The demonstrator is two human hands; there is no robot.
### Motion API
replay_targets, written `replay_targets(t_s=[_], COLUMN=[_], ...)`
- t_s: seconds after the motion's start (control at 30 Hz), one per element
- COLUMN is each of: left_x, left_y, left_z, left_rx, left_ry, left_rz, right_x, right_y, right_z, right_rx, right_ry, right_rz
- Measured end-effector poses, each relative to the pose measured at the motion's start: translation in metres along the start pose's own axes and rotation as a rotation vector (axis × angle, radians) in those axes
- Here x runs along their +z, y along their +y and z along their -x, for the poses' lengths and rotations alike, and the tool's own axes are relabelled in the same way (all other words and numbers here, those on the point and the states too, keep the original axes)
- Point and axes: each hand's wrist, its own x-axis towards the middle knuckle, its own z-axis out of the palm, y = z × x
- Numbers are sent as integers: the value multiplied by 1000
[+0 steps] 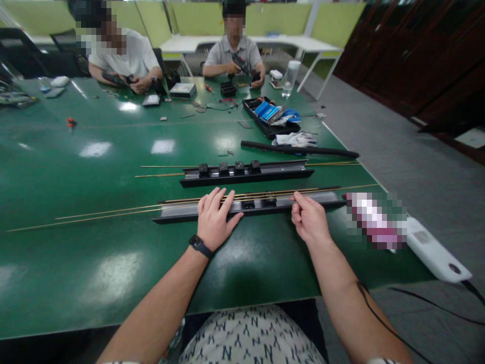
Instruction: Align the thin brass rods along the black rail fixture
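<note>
My left hand (214, 217) lies with fingers spread across a long black rail (178, 211) with a grey inner channel. It rests over several thin brass rods (125, 212) that run along the rail and stick out far past its left end. My right hand (310, 217) is closed in a pinch at the rods, over the rail's right half; its fingertips partly hide what they hold. Between the hands, small black blocks (248, 202) sit in the channel. Behind lies a second black rail (246, 178) with several black blocks and brass rods at both ends.
A black strip (299, 149), white gloves (295, 139) and a black tray (261, 124) with blue items lie farther back. A blurred pink package (375, 222) and a white device (435, 250) with a cable are at right. Two people work across the green table (113, 283).
</note>
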Motion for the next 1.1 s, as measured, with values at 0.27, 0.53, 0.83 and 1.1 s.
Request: replay_targets(t_s=[0.27, 0.53, 0.83, 1.1], left_x=[1, 1, 0, 1], left_y=[0, -1, 1, 0], left_z=[0, 1, 0, 1], left_rx=[-2, -6, -6, -6], left_ry=[6, -6, -11, 0], left_rz=[8, 16, 12, 6], right_x=[4, 1, 2, 1], right_y=[3, 0, 3, 3], right_z=[4, 1, 2, 1], right_rx=[50, 20, 27, -3], right_ry=[-95, -8, -60, -41], right_rz=[71, -8, 49, 33])
